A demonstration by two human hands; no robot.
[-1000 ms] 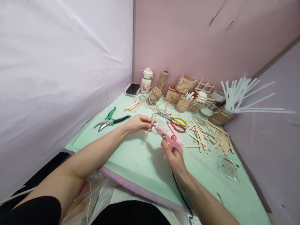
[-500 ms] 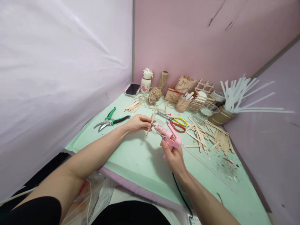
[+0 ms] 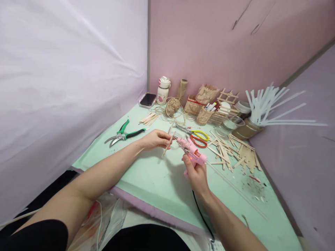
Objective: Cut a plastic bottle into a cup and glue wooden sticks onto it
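My left hand [image 3: 157,139] pinches a small piece made of wooden craft sticks [image 3: 167,146], held above the pale green table. How its sticks join is partly hidden by the fingers. Wrapped round the handle of a pink glue gun [image 3: 192,151] is my right hand [image 3: 195,172], its thumb on the body. The gun's metal nozzle points left and lies close to the sticks; I cannot tell whether they touch. A long clear glue stick [image 3: 232,186] sticks out of the gun's back, and an orange light glows on its side.
Green-handled pruning shears [image 3: 124,135] lie left; scissors [image 3: 200,137] lie behind the gun. Loose craft sticks [image 3: 222,153] are scattered right, near a tub of glue sticks [image 3: 248,129]. Twine [image 3: 172,106], a bottle [image 3: 162,92] and a phone [image 3: 148,99] stand or lie behind. A black cord [image 3: 200,212] hangs over the front edge.
The glue gun in my right hand has shifted slightly right and back from the sticks. My left hand has turned the stick piece a little, and it now shows more plainly.
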